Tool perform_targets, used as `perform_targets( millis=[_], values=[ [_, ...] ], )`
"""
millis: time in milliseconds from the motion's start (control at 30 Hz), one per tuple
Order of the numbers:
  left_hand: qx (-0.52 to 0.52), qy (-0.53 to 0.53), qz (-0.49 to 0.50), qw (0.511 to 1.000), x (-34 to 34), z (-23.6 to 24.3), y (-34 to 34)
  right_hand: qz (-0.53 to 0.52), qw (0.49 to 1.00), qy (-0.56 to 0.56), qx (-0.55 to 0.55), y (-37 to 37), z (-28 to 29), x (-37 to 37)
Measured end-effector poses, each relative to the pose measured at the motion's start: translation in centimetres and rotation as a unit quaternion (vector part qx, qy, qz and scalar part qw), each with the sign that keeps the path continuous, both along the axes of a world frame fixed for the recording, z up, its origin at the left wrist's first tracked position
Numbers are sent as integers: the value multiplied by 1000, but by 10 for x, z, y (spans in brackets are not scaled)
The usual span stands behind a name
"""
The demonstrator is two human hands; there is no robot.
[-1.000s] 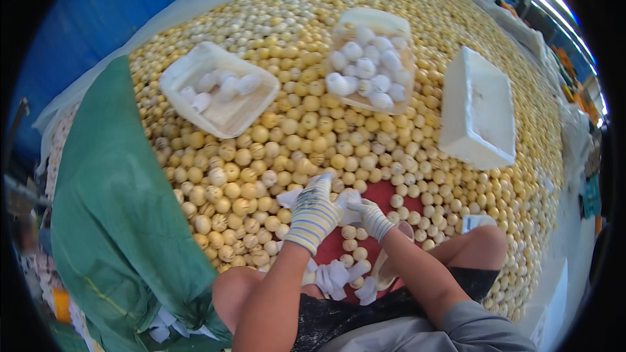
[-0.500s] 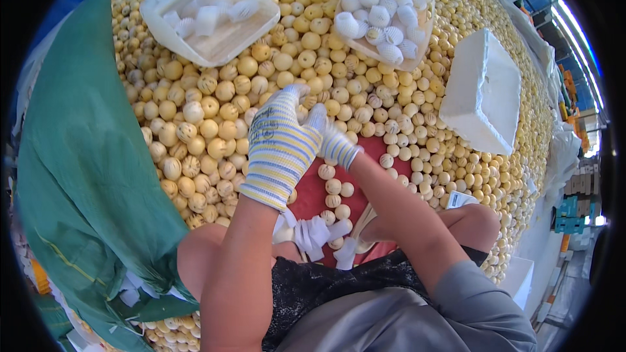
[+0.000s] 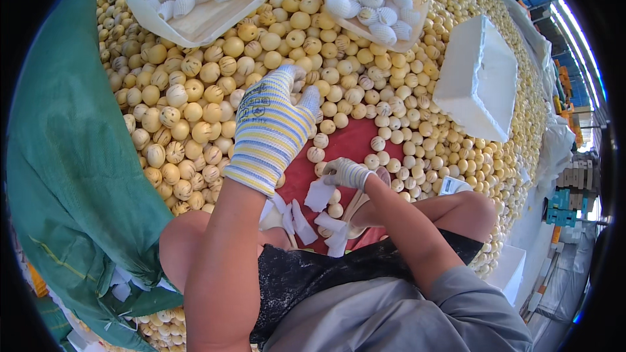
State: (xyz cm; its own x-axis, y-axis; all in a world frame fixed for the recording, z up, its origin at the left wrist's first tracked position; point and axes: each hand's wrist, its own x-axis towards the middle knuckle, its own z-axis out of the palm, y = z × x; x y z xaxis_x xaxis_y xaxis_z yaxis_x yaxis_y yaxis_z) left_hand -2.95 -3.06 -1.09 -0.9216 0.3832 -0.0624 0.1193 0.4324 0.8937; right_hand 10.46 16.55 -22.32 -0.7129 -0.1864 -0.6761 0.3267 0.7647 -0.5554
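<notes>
Our right hand [image 3: 349, 174] has moved away from our left hand [image 3: 270, 132], toward our black shorts [image 3: 300, 280]. It pinches a white sleeve [image 3: 319, 196] by the upper edge, above the red cloth [image 3: 352, 143]. To avoid creasing, we should grip lightly. The sleeve's long axis slants down-left; its mouth is indistinct. Our left fingers curl beside the fruit [image 3: 192, 111]; we cannot tell whether they grasp any.

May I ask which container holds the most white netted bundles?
The middle translucent rectangular plastic tub; the left tub holds fewer, the white foam box none visible.
</notes>
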Motion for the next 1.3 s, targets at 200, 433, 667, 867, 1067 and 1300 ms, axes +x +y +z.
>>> perform_targets(
  millis=[200, 433, 667, 867, 1067, 1300],
  values=[
    [-109, -23, -69, 991, 10, -17, 23, -241, 954, 53, -172, 51, 57, 4],
    [-121, -143, -153, 970, 23, -31, 36, -347, 882, 231, -219, 47, 161, -2],
    [-3, -116, -150, 982, 35, -27, 55, -289, 883, 311, -202, 29, 177, 10],
    [-24, -114, -155, 981, 33, -25, 55, -335, 867, 334, -157, 32, 182, 11],
    [18, -84, -92, 992, 34, -35, 56, -360, 826, 323, -289, 9, 193, 13],
    [126, -211, -126, 961, 35, -19, 51, -387, 775, 277, -416, 14, 181, 14]
  ],
)
